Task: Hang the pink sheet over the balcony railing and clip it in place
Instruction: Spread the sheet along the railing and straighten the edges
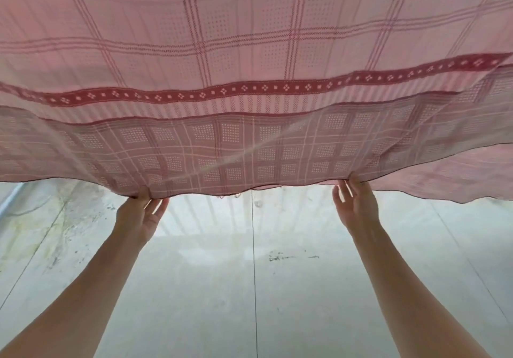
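A large pink sheet, checked and crossed by a darker patterned band, is spread wide across the upper half of the view and billows above the floor. Its near edge is held up by two bare hands, well apart. The edge is gripped by the left hand, whose fingers are curled up into the cloth. On the right hand the fingers are nearly straight and slightly spread, touching the hem from below (whether the thumb pinches the cloth cannot be told).

The step in hand is judged to be the casting of the sheet over the railing. It would be done well if both hands were kept level and apart, so that the hem stays taut and the cloth lands flat, not bunched.

A pale tiled floor, stained and marked with dark seams, is seen below. The railing is hidden behind the cloth, and no clips are visible. A loose fold is doubled over near the hem and may need smoothing.
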Tool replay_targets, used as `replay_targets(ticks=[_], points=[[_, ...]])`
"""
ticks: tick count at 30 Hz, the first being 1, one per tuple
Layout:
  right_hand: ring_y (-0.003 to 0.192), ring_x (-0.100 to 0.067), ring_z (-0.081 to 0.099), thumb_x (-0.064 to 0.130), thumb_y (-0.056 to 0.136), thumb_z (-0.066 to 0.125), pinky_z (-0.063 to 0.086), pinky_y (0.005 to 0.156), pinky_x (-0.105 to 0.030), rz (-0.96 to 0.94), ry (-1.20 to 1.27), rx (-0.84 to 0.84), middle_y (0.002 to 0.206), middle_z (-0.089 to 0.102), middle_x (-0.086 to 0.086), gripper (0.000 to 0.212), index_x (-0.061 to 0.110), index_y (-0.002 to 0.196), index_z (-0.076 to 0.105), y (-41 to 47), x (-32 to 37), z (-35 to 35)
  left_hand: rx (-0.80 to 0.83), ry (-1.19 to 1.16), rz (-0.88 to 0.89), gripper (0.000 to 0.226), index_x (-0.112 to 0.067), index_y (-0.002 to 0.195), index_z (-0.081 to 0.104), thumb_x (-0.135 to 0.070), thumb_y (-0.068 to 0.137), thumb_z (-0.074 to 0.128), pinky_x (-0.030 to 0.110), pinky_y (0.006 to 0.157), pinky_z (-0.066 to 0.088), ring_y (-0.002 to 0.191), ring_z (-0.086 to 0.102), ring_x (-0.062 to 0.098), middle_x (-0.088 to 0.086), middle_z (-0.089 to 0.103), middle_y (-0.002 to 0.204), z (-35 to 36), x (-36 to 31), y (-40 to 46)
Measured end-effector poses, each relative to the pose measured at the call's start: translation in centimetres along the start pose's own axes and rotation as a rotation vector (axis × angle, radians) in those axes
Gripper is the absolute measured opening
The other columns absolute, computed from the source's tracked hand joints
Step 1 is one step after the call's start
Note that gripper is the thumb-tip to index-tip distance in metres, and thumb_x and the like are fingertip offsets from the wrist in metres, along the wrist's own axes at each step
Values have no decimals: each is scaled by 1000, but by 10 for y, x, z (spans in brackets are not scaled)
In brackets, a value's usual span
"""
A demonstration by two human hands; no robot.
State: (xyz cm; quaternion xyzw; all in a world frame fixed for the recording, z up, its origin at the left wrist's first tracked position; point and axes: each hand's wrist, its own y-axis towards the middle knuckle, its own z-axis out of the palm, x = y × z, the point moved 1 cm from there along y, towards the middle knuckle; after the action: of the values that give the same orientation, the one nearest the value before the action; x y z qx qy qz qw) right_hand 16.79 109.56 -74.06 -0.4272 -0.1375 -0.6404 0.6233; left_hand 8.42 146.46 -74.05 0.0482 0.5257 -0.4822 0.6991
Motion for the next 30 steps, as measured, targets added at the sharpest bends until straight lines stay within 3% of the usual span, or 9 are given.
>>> replay_targets(ticks=[5, 8, 14, 17, 20, 23, 25, 28, 30], points=[[82, -10, 57, 10, 93, 51, 52, 68, -22, -19, 135, 8, 80, 63, 7, 17, 21, 82, 60, 3, -14, -10, 92, -43, 39, 23, -24, 101, 56, -6, 98, 41, 38, 84, 47, 91, 62, 12, -7, 64, 100, 5, 4, 11], [87, -11, 58, 13, 93, 52, 49, 74, -26, -25, 172, 3, 80, 65, 8, 16, 21, 82, 60, 7, -28, -19, 141, -45, 60, 24, -23, 104, 58, -7, 97, 42, 39, 80, 48, 95, 63, 13, -6, 65, 105, 2, 6, 23], [88, -13, 59, 13, 93, 51, 48, 76, -26, -40, 120, -48, 83, 65, 5, 15, 19, 84, 61, 7, -40, -18, 156, -38, 91, 25, -23, 100, 60, -6, 97, 42, 37, 77, 51, 89, 66, 11, -9, 72, 89, -1, 0, 25], [100, -17, 55, 11, 95, 46, 48, 78, -25, -71, 122, -83, 96, 61, 2, 14, 17, 90, 57, 11, -36, -18, 155, -51, 72, 26, -22, 96, 59, -5, 97, 41, 38, 78, 51, 78, 69, 8, -11, 73, 79, 6, 5, 21], [123, -22, 45, 16, 97, 44, 44, 90, -30, -73, 179, -103, 118, 55, -1, 13, 17, 102, 56, 11, -38, -9, 141, -103, 54, 20, -21, 93, 58, -8, 97, 44, 34, 76, 56, 78, 66, 7, -12, 72, 70, 7, 10, 19], [134, -34, 36, 24, 98, 39, 45, 98, -34, -66, 94, -51, 145, 34, -21, 45, 1, 136, 35, -4, -50, 8, 121, -132, 54, 21, -20, 88, 61, -9, 97, 46, 25, 69, 59, 78, 64, 8, -12, 72, 69, 1, 10, 18], [130, -40, 39, 27, 95, 44, 49, 93, -30, 22, 166, 62, 143, 35, -26, 58, -3, 141, 23, -16, -65, 25, 122, -148, 36, 31, -21, 79, 68, -9, 96, 46, 23, 65, 58, 72, 68, 7, -11, 72, 70, -2, 11, 15], [118, -5, 53, 38, 89, 57, 44, 91, -27, 241, 250, 216, 121, 61, 16, 59, 7, 137, 40, -39, -84, 51, 152, -154, 23, 30, -21, 80, 67, -8, 97, 45, 21, 62, 57, 65, 69, 4, -10, 72, 70, 0, 13, 11], [118, -11, 56, 38, 90, 53, 41, 99, -39, 220, 190, 366, 121, 64, 10, 43, 17, 127, 55, -45, -94, 61, 155, -149, 24, 21, -19, 88, 60, -9, 97, 44, 20, 62, 57, 64, 68, 3, -10, 71, 71, 1, 13, 8]])
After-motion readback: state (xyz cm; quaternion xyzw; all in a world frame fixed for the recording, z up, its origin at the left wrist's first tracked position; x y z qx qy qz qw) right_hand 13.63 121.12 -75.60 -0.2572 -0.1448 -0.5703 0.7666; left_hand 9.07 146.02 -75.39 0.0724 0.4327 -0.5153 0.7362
